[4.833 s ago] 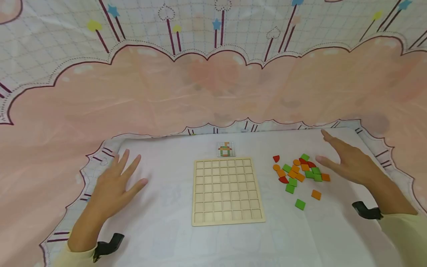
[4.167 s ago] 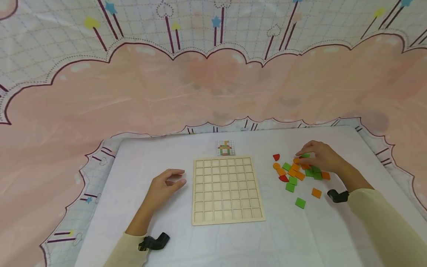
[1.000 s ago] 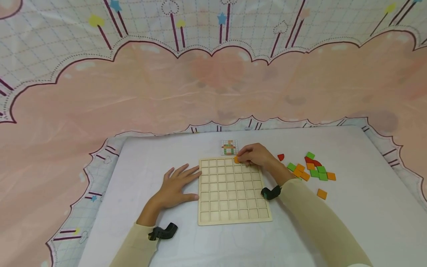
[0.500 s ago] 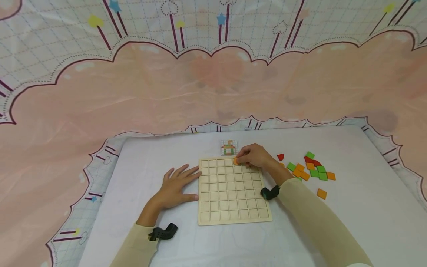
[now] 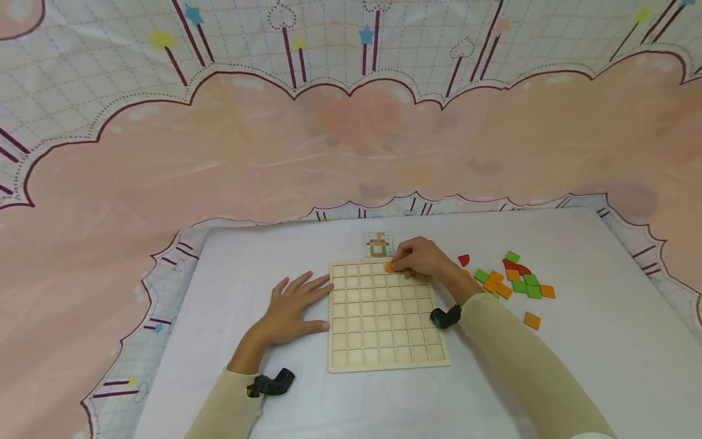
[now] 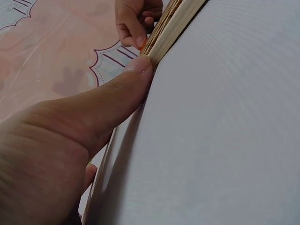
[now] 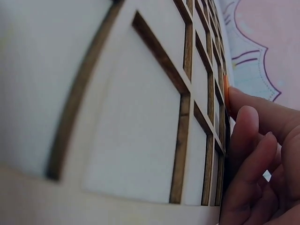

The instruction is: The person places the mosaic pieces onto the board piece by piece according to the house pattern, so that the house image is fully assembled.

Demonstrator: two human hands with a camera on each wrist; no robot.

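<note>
A square wooden grid board (image 5: 368, 323) lies on the white table. My right hand (image 5: 422, 256) pinches a round orange tile (image 5: 389, 267) at the far row of cells, a little right of the row's middle. In the right wrist view the orange tile (image 7: 226, 91) shows edge-on by the fingertips; whether it sits fully in its cell cannot be told. My left hand (image 5: 293, 311) lies with spread, straight fingers at the board's left edge, and in the left wrist view its thumb (image 6: 117, 93) touches the board's side. Just beyond the board is a small pattern card (image 5: 379, 244).
Right of the board lie loose flat tiles: green squares (image 5: 533, 291), orange squares (image 5: 532, 320) and red rounded pieces (image 5: 464, 260). My right forearm (image 5: 510, 347) covers part of that area. A patterned cloth (image 5: 351, 146) hangs behind the table.
My right hand has gone from above the tile pile to the board's far row with a round orange tile, which has lately settled lower. My left hand has moved right to the board's edge.
</note>
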